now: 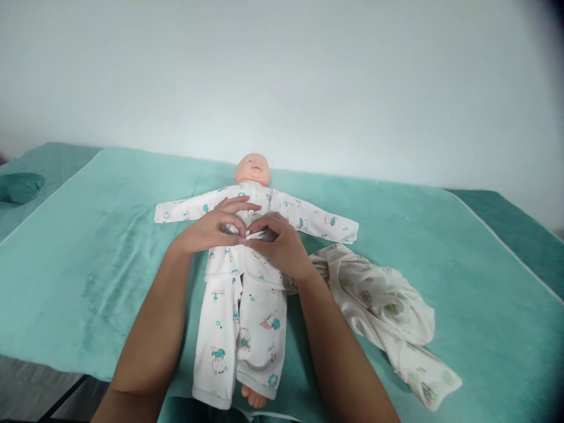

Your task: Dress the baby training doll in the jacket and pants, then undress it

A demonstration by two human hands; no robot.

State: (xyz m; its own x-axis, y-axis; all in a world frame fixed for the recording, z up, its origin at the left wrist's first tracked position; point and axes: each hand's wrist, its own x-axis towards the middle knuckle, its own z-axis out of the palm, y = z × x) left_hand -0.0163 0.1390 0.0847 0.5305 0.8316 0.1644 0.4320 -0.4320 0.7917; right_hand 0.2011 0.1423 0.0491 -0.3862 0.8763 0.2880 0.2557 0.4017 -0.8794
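doll (255, 265) ctr on sheet (118, 247) | loose garment (374, 296) R of doll, same sheet | wall (282, 76) bhd

A dressed doll (264, 270) and crumpled garment (383, 299) lie on green cloth (110, 247).

Baby doll (253, 175) laid on its back on teal cloth (110, 252), head placed at the far edge. Long-sleeved baby shirt (317, 216) worn: white, animal-printed, sleeves spread wide to both sides, front partly hidden. Matching baby trousers (262, 335) worn below, legs laid nearly straight, slightly parted; one bare foot (254, 398) exposed at a cuff.
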